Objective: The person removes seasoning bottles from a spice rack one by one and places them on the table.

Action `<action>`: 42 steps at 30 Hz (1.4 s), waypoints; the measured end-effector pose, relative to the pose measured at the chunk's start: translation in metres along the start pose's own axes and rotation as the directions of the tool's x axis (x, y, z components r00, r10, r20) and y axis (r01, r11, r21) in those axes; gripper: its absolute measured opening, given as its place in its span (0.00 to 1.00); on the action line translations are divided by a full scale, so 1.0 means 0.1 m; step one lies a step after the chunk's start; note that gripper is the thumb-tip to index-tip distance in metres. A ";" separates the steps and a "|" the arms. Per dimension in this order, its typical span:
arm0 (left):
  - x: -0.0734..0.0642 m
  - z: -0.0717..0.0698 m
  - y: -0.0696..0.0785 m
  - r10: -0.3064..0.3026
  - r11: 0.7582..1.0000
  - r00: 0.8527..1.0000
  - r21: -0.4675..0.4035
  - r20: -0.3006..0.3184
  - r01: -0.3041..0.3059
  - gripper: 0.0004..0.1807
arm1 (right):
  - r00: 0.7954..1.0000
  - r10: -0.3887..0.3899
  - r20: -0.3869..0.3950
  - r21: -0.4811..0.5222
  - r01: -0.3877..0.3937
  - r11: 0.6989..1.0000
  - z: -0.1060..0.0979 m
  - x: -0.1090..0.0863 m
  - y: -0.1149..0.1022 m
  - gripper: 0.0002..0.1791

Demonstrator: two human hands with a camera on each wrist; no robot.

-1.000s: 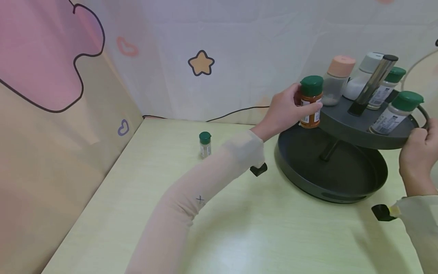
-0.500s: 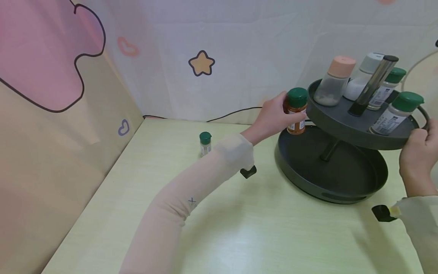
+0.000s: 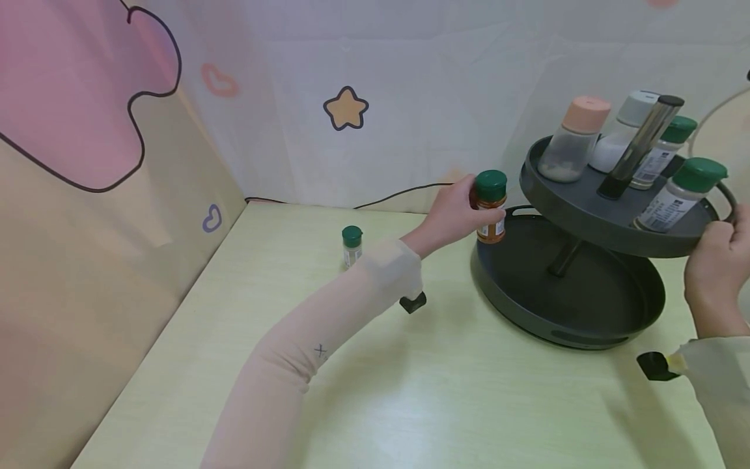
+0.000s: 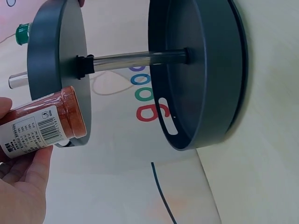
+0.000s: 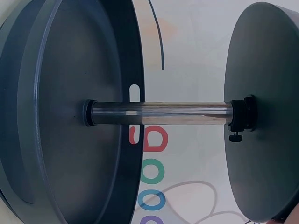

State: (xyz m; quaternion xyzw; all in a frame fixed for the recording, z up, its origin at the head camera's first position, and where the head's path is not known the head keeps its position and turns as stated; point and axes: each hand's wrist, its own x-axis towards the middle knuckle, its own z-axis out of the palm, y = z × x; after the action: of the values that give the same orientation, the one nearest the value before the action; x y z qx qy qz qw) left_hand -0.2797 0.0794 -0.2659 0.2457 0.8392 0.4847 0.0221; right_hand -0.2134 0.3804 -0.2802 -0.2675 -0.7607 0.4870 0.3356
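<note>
My left hand [image 3: 451, 212] grips a spice jar [image 3: 491, 207] with a green lid and red-orange contents, held in the air at the left of a dark two-tier rack. In the left wrist view, the jar's barcode label [image 4: 32, 132] faces the camera. My right hand [image 3: 717, 270] holds the right edge of the rack's upper tray [image 3: 609, 225], fingers at its side handle. On that tray stand a pink-capped shaker [image 3: 571, 146], a white-capped bottle [image 3: 624, 133] and two green-lidded jars, one of them a front jar [image 3: 674, 198], around the metal post [image 3: 641, 146].
The rack's lower tray [image 3: 586, 312] rests on the pale table [image 3: 439, 391] and holds nothing. A small green-lidded jar [image 3: 351, 246] stands at the table's left middle, beyond my left forearm. A thin black cable [image 3: 404, 191] runs along the back by the printed cloth wall.
My left hand has moved left and down with the red-orange spice jar, away from the upper tray's left edge. The right hand stays in place on the tray.
</note>
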 end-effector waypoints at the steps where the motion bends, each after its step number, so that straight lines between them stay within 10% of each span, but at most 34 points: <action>1: 0.00 0.00 -0.02 0.001 1.000 1.000 0.005 -0.001 -0.001 0.21 | 1.000 -0.004 -0.004 0.002 0.004 1.000 0.00 0.00 0.00 0.22; 42: -0.24 -0.02 -0.73 -0.106 0.993 0.994 0.042 0.003 0.106 0.22 | 0.999 -0.036 -0.012 0.053 0.037 0.998 0.00 0.00 -0.01 0.15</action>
State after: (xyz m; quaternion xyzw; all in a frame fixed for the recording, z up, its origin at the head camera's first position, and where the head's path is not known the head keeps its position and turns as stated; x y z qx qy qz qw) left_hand -0.2875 0.0371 -0.3297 0.2024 0.8610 0.4645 0.0446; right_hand -0.2134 0.3797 -0.2795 -0.2471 -0.7503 0.4995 0.3555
